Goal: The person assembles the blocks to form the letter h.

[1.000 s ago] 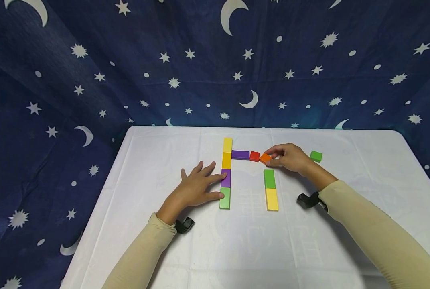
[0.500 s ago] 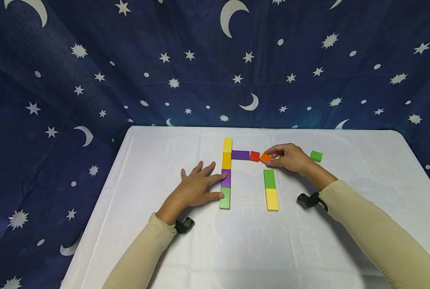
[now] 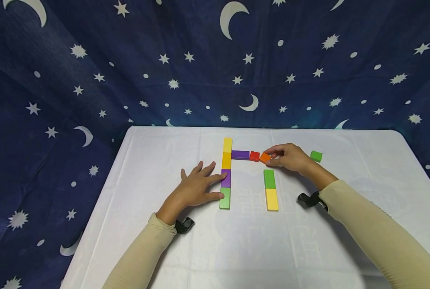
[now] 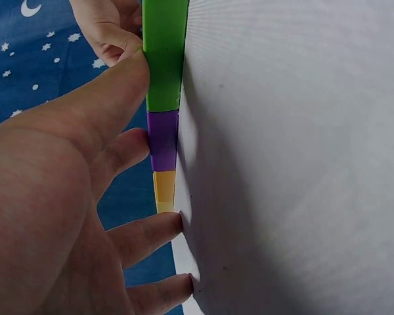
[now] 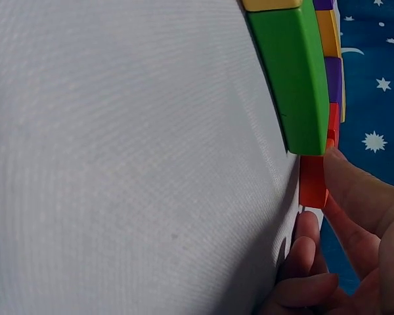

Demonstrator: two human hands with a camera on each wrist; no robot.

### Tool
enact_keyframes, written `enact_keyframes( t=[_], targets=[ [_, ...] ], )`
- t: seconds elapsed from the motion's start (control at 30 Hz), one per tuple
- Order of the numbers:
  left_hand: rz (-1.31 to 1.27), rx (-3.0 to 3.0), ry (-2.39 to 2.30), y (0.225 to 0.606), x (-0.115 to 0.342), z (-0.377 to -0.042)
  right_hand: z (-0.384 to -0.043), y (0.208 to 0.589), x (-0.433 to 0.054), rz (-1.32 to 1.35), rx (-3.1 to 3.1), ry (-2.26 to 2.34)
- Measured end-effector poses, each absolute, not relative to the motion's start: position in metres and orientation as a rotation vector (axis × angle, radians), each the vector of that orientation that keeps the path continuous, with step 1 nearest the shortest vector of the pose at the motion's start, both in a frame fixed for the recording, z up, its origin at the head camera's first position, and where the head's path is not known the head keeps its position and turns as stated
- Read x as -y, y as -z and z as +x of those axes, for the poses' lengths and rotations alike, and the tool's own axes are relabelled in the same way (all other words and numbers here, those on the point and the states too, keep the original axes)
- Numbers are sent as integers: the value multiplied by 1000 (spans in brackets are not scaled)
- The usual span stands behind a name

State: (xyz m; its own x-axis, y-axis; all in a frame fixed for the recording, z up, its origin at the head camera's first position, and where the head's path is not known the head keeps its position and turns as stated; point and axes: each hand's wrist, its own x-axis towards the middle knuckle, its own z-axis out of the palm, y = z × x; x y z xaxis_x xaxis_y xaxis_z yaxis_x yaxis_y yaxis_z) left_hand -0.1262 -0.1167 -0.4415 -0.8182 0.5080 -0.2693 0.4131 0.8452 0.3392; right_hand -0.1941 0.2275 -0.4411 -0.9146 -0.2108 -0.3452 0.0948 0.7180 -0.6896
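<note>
My right hand (image 3: 290,157) pinches an orange block (image 3: 265,157) between thumb and fingers; the block sits turned at an angle, touching or almost touching the red block (image 3: 254,156). Left of the red one lies a purple block (image 3: 240,155), reaching to a column of blocks. That column has a pale yellow block (image 3: 227,145), a darker yellow block (image 3: 226,161), a purple block (image 3: 226,182) and a green block (image 3: 224,202). With fingers spread, my left hand (image 3: 196,188) touches the column's purple block with one fingertip and the green one with the thumb (image 4: 128,72).
Below the orange block, a green block (image 3: 269,179) and a yellow block (image 3: 272,199) lie end to end. A loose green block (image 3: 316,156) rests behind my right wrist. All lie on a white-covered table (image 3: 244,249), with a dark blue star-and-moon cloth (image 3: 200,92) behind.
</note>
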Motion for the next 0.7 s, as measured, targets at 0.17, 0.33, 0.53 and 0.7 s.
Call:
enact_keyframes(
  t=[0.17, 0.33, 0.53, 0.7],
  targets=[
    [692, -2674, -385, 441, 117, -125, -194, 441, -227, -90, -2515, 1045],
    [701, -2682, -389, 440, 118, -124, -194, 441, -228, -96, -2504, 1069],
    [696, -2678, -383, 440, 118, -124, -194, 442, -227, -103, -2502, 1070],
    [690, -2675, -391, 440, 118, -125, -194, 440, -226, -112, -2505, 1072]
  ],
)
